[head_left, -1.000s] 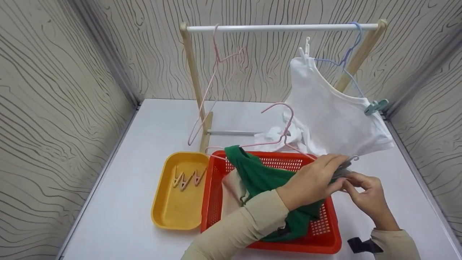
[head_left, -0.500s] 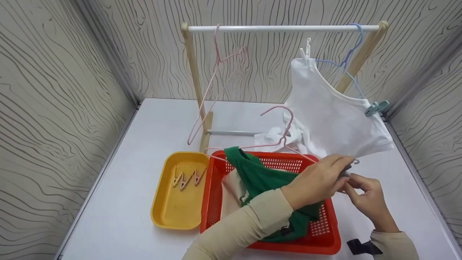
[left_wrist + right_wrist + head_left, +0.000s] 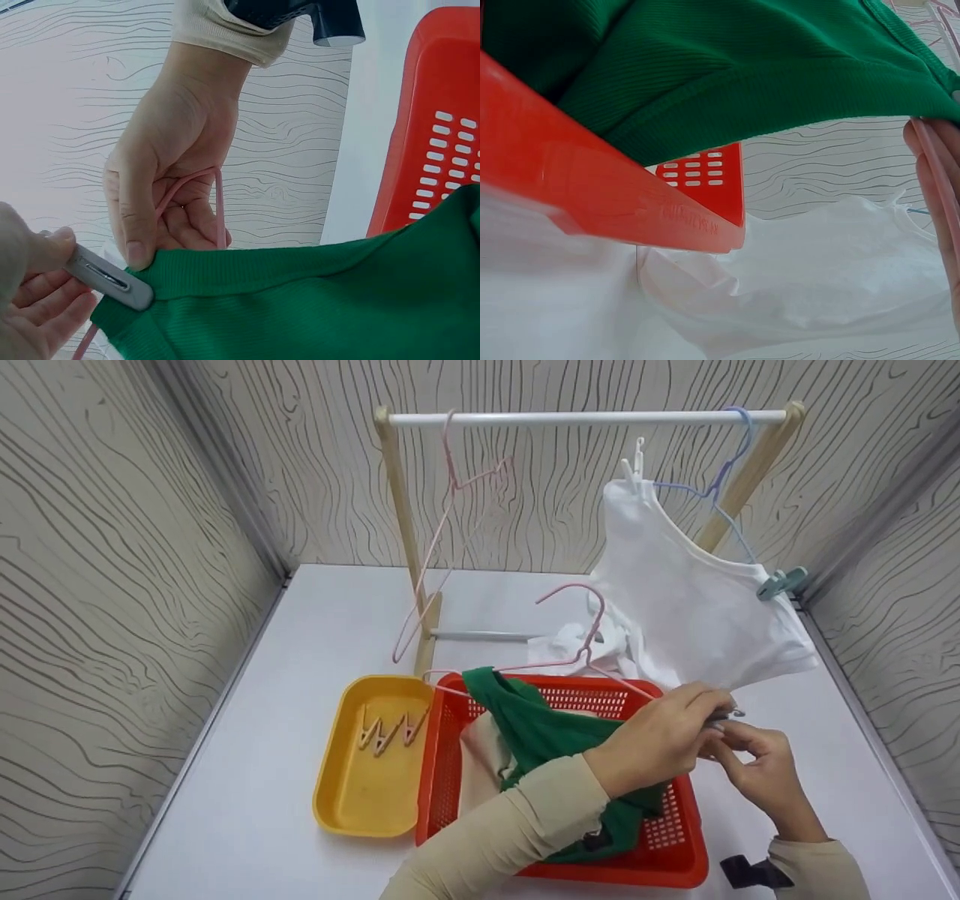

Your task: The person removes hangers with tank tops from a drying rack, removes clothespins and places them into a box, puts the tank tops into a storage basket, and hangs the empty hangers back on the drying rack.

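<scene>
My left hand pinches a grey clothespin, which sits over the edge of a green garment. Close by, my right hand holds the garment's corner and the end of a pink hanger; in the left wrist view its thumb presses on the cloth beside the clothespin. The hanger's hook points up and left over the far rim of a red basket. Most of the green garment drapes into that basket. In the head view my fingers largely hide the clothespin.
A yellow tray with several clothespins stands left of the basket. On the rack hang another pink hanger and a pegged white garment. Beige cloth lies in the basket, and white cloth lies behind it.
The clothespin in my left hand has dipped lower and tilted flatter. The held hanger's hook has sunk slightly and shifted left. My right hand has barely moved.
</scene>
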`<state>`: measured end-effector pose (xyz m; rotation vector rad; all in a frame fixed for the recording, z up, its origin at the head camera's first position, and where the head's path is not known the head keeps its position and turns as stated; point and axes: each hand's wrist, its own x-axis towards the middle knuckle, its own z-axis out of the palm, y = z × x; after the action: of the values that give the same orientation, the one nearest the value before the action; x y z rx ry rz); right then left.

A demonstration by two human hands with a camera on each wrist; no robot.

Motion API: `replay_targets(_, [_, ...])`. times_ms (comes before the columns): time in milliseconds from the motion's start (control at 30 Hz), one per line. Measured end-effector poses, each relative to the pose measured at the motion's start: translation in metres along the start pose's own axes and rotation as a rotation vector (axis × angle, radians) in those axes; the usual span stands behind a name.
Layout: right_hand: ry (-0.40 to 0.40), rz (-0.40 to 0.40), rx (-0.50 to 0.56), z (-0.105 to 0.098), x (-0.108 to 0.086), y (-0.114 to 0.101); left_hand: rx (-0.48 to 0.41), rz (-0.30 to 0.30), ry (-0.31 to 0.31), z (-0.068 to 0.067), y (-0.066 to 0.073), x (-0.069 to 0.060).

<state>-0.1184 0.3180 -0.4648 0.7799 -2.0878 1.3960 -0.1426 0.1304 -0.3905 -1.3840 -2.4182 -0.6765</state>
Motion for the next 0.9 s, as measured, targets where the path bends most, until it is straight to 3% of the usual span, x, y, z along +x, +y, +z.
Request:
replay_targets(300, [-0.008,-0.016,0.028,-0.001,-0.001,0.001,-0.062,0.03,0.029,-0.001,-0.001,-0.003])
replay_targets(900, [0.015,0.001,-0.065,-0.001,-0.004,0.002,-0.216,0.088,0.112,-0.016,-0.002,-0.016])
